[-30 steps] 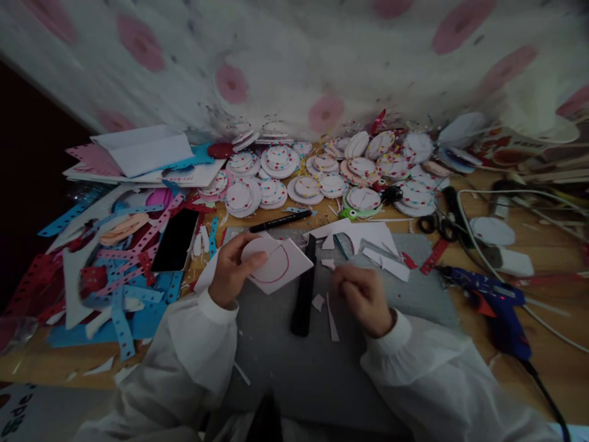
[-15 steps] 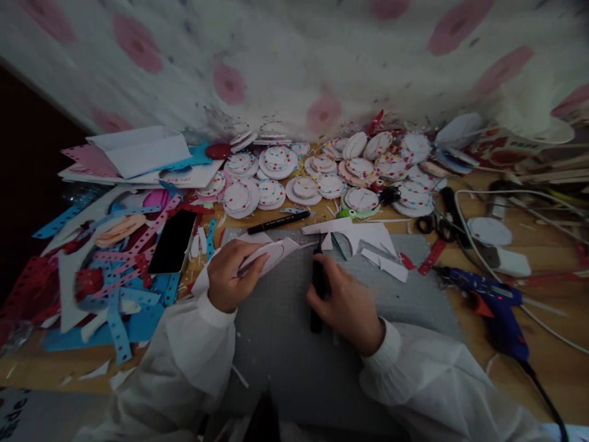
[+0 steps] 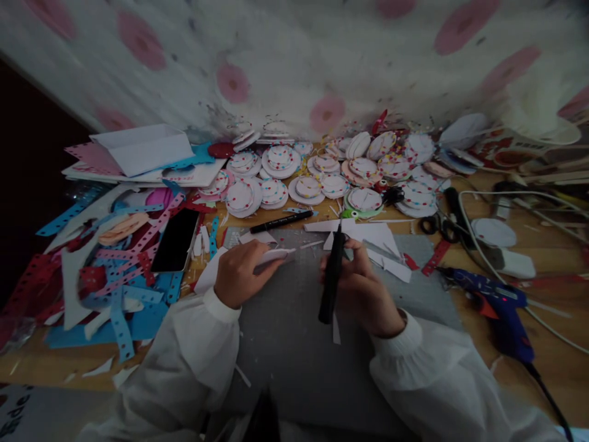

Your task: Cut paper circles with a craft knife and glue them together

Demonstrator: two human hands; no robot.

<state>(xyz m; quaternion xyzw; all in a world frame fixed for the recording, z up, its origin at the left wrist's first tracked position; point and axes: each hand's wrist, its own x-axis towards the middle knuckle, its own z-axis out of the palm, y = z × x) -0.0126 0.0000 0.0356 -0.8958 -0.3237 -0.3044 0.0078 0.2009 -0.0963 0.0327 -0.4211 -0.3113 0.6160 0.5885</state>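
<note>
Knife (image 3: 332,276) gripped in right hand (image 3: 363,288) | left hand (image 3: 246,270): fingers pinching white card (image 3: 275,253) | grey mat (image 3: 294,356) below

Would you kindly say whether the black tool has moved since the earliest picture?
Yes, the black tool has moved right, judged against the black marker, from the gray mat into the right hand.

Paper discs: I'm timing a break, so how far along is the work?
Many dotted discs along the back already look done. The left hand holds white paper, the right hand a black cutter, apart from it. Cutting and dotting that paper seem left, as it shows no dots; how many more remain, I cannot tell.
</note>
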